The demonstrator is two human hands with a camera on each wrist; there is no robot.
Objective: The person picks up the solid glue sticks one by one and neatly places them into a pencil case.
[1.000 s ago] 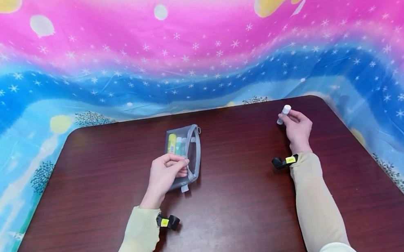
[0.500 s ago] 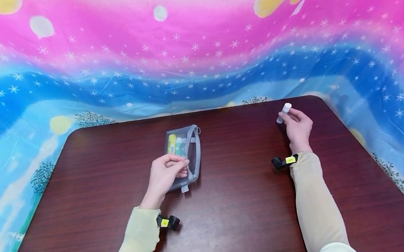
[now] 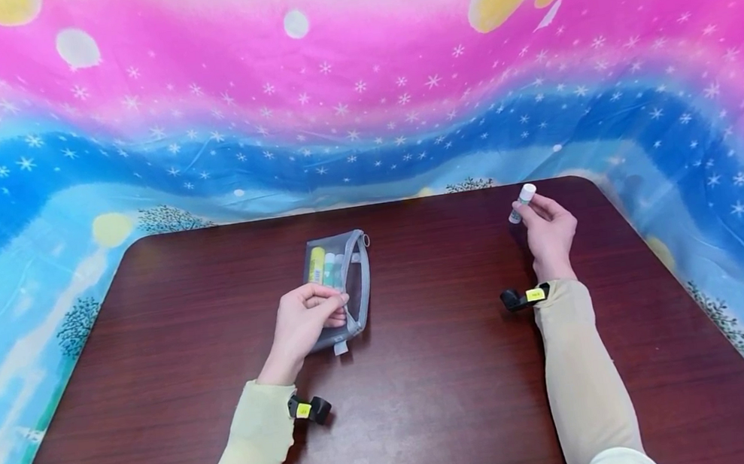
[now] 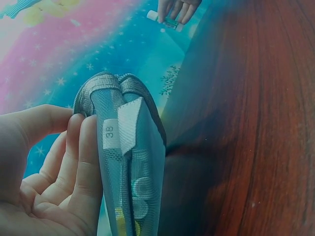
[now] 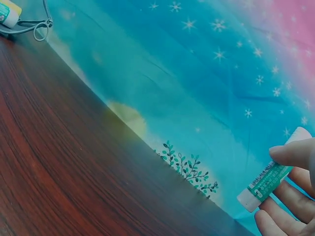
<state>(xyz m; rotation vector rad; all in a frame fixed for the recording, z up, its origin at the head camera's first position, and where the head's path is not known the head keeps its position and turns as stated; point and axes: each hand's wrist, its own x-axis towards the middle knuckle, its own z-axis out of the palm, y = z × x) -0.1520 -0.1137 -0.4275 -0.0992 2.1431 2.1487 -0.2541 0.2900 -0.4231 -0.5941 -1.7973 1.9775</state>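
Observation:
A grey mesh zip pouch stands left of the table's middle, its zipped mouth gaping toward the right. My left hand pinches the rim of that mouth between thumb and fingers; the left wrist view shows the pinch beside a tag reading 38. Through the mesh show a yellow glue stick and green-and-white ones. Over at the far right, my right hand holds a glue stick with a green label and white ends. It tilts, with thumb on one side and fingers on the other.
The dark wooden table has its back edge right against a patterned cloth backdrop. A zip pull ring hangs at the pouch's far corner. Each wrist carries a small black camera.
My right hand has lifted the glue stick slightly, and it has turned so that its green label shows more. My left hand and the pouch keep their place.

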